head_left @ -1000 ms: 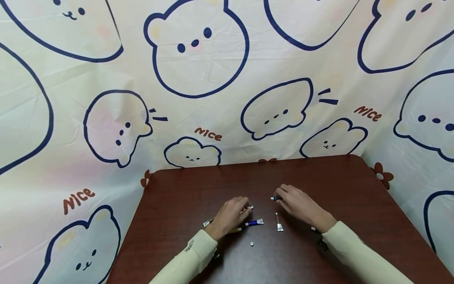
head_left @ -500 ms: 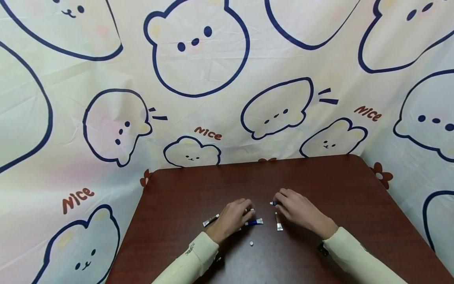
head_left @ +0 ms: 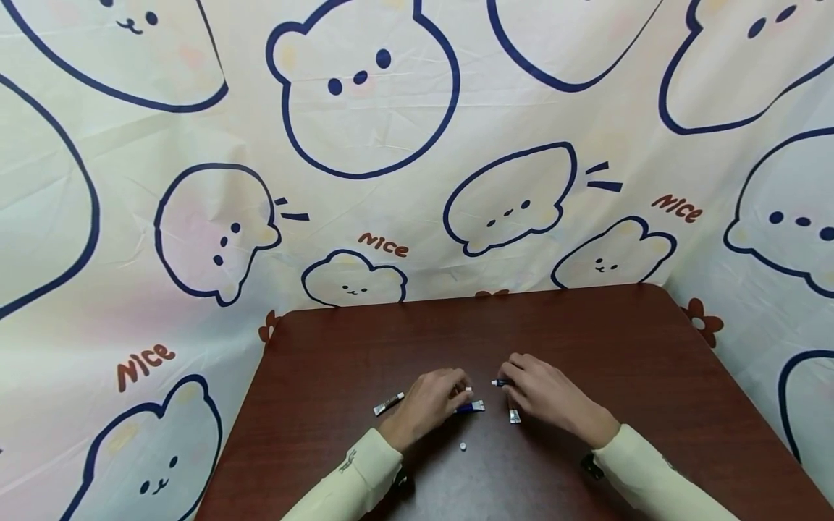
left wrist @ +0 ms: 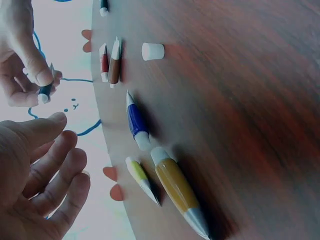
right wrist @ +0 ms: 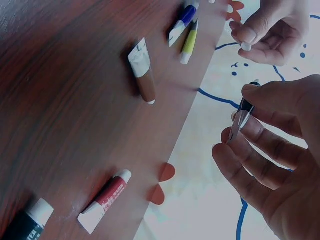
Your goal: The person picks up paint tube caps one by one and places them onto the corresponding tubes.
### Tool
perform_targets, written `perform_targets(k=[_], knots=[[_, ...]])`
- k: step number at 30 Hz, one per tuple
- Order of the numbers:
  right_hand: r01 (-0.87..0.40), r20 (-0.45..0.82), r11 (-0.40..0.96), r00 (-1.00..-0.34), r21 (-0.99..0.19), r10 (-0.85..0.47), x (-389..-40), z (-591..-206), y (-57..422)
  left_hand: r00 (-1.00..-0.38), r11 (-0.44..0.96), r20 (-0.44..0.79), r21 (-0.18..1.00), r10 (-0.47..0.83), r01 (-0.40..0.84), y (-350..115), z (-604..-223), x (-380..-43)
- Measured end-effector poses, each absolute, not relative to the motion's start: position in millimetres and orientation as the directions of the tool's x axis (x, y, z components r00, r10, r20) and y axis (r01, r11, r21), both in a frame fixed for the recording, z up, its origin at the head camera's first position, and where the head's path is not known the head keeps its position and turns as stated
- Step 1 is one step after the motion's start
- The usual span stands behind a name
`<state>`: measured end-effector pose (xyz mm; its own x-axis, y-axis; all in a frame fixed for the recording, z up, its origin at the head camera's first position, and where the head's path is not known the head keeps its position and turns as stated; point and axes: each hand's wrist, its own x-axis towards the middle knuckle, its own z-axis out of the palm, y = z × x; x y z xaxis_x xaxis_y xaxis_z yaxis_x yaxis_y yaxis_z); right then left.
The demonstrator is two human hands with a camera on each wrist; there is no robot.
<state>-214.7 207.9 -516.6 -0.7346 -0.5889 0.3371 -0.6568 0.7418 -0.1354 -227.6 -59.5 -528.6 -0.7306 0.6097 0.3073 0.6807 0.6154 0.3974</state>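
In the right wrist view, my left hand (right wrist: 275,32) pinches a small white cap (right wrist: 245,46) between thumb and fingertip. My right hand (head_left: 547,391) holds a small dark paint tube (right wrist: 244,111) between thumb and fingers. Its narrow nozzle end (right wrist: 256,81) points towards the left hand, with a gap between tube and cap. Both hands are raised a little over the table. A blue paint tube (head_left: 470,407) lies by the left hand's fingers, and a brown tube (right wrist: 144,75) lies below the right hand.
On the brown table (head_left: 365,344) lie a yellow tube (left wrist: 141,179), an ochre tube (left wrist: 176,185), a red tube (right wrist: 107,200) and a dark green tube (right wrist: 25,225). Another tube (head_left: 389,404) lies left of the left hand. A loose white cap (head_left: 463,446) sits nearer the front.
My right hand has come nearer and slightly left with the dark tube. The left hand has shifted slightly right and nearer with the cap, so the two are closer together.
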Motion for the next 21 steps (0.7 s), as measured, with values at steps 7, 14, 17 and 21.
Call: perform_targets(k=[7,14,17,21], knots=[[-0.661,0.327,0.74,-0.732,-0.125,-0.598,-209.8,-515.9,203.4,-0.709,0.601,0.323,0.38,0.627,0.703,-56.8,-524.2,-224.6],[-0.69,0.352,0.716,-0.699,-0.107,-0.622,-206.3,-515.4,197.7,-0.697,0.618,0.326,0.323,0.638,0.717,-52.3,-519.9,-221.8],[-0.697,0.35,0.707,-0.695,-0.116,-0.628,-205.3,-514.5,195.6,-0.692,0.63,0.334,0.289,0.64,0.721,-50.3,-518.3,-220.7],[-0.702,0.349,0.702,-0.691,-0.116,-0.633,-204.7,-513.4,194.0,-0.686,0.632,0.35,0.272,0.638,0.726,-48.6,-517.1,-219.9]])
